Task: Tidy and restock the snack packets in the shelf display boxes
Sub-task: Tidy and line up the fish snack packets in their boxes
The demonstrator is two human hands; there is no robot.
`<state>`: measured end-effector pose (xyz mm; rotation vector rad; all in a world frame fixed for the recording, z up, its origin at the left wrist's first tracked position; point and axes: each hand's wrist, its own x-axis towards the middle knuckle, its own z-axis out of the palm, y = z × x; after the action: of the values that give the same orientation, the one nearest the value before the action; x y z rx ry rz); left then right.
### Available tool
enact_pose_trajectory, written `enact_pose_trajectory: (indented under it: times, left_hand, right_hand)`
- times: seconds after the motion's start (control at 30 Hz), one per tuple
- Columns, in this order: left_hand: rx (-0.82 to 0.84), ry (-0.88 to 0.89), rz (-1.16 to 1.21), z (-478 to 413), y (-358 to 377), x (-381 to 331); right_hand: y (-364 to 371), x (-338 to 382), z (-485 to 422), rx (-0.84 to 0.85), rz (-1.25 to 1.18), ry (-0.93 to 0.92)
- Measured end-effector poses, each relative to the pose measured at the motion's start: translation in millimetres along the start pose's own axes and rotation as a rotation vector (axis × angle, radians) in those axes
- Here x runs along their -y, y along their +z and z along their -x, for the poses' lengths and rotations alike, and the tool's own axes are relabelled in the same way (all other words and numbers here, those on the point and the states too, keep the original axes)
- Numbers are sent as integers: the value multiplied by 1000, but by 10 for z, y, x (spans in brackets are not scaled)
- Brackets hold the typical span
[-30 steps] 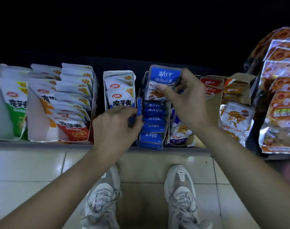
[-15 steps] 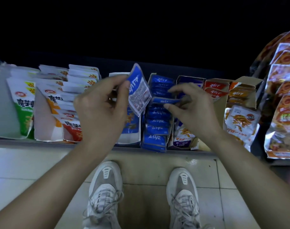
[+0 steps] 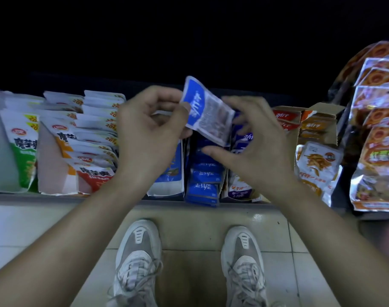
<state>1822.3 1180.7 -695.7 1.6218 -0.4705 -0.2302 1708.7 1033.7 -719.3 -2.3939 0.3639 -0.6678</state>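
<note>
Fingers (image 3: 164, 93) of the left hand (image 3: 149, 131) pinch the blue packet (image 3: 208, 111) by its left edge, thumb across its face, and it hangs tilted in the air at twelve o'clock of the blue row (image 3: 203, 173) in its display box. At three o'clock of the packet the right hand (image 3: 257, 151) is spread wide and holds nothing. It is blurred, so I cannot tell whether a fingertip touches the foil.

Now, the risks. That is a one-edge grip on slick foil. If the handover is fumbled, the packet can slip and drop to the floor (image 3: 189, 229) at six o'clock, by the shoes (image 3: 140, 247). It shows its printed back to us, so it could go in facing the wrong way. The front packets of the blue row jut over the shelf (image 3: 56, 197) edge, and pressing another in behind them may push them off. And the purple-and-white packets (image 3: 240, 189) sit just beside, at three o'clock of the row, so a careless drop lands it in the wrong box.
</note>
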Motion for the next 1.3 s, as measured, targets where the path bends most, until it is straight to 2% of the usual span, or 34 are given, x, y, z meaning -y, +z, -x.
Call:
enact_pose_trajectory:
  times: [0.1, 0.2, 0.27, 0.33, 0.4, 0.5, 0.63, 0.97, 1.1, 1.2, 1.3]
  left_hand:
    - [124, -115, 88, 1, 93, -35]
    - [198, -42, -15, -61, 20, 64]
    - [145, 169, -278, -132, -75, 209]
    - [101, 451, -674, -204, -131, 345]
    - [147, 610, -952, -246, -125, 422]
    - [281, 630, -1206, -253, -46, 498]
    - [313, 583, -1403, -322, 28, 528]
    - [277, 570, -1448, -364, 95, 578]
    - [227, 495, -1425, -330, 126, 593]
    - [160, 452, -1340, -337, 122, 580]
    - [92, 430, -1261, -344, 77, 586]
  right_hand:
    - [102, -3, -51, 12, 21, -35]
    - [103, -65, -49, -112, 75, -55]
    - [38, -113, -49, -188, 42, 15]
    - [-31, -158, -61, -249, -73, 143]
    - [-78, -194, -66, -300, -184, 215]
    - [-109, -199, -69, -308, -317, 209]
    - [-55, -213, -72, -224, -421, 248]
    - [12, -346, -37, -26, -264, 328]
    - [-29, -272, -42, -86, -310, 257]
    - [-47, -249, -16, -144, -238, 184]
    - [-27, -268, -17, -129, -128, 127]
